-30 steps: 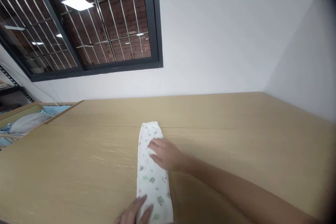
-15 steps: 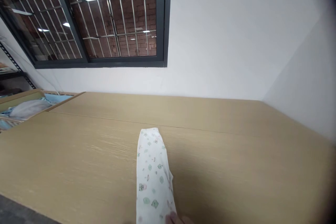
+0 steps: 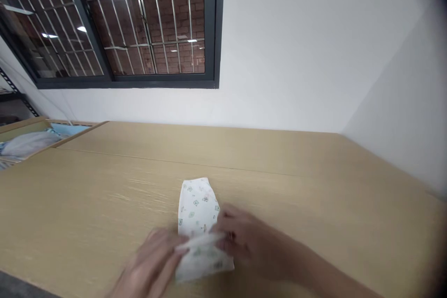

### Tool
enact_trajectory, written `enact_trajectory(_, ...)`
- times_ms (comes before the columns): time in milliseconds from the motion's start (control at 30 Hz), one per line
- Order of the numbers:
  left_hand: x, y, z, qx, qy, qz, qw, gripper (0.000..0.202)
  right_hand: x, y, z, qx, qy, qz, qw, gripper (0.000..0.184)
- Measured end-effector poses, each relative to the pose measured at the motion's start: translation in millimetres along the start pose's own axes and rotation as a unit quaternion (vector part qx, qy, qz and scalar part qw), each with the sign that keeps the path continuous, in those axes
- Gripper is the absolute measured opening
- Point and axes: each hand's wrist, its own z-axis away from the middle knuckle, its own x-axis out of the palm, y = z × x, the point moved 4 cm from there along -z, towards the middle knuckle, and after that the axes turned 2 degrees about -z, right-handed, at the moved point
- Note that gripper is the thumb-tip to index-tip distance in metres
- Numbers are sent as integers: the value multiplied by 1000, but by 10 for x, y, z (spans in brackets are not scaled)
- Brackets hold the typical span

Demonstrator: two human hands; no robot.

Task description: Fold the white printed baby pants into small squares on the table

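Wide tan desk, with a white printed cloth at its near-middle, long axis running away from the person, near end doubled up and pinched between fingers of left hand and right hand, both equally close.

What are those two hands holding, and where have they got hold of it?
Both hands grip a white printed cloth on the table. The left hand and right hand pinch its near, folded-over end; motion blur hides the exact finger placement.
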Motion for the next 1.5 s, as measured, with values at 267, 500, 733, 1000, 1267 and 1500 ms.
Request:
enact_trajectory(267, 366, -979, -903, -153, 14, -10, 988, 21, -133, 843, -1026, 94, 122, -94, 984, 19)
enact_trajectory(500, 526, -1166, -1095, -153, 7, -65, 986, 25, 21, 1186, -1305, 85, 152, -30, 984, 11)
enact_trajectory(733, 825, -276, -359, -48, 8, -209, 977, 42, 125, 552, -998, -82, 134, 92, 983, 40)
enact_trajectory(1000, 1650, -268, 539, 23, 68, -304, 950, 40, 777, 82, -641, -271, -111, 35, 956, 52)
enact_trajectory(1267, 1639, -243, 531, 25, 79, -369, 926, 48, 849, 367, -825, -256, -85, 89, 959, 48)
enact_trajectory(1500, 1511, -168, 406, 53, 67, -394, 915, 71, 729, 695, -1171, -242, -60, 142, 958, 52)
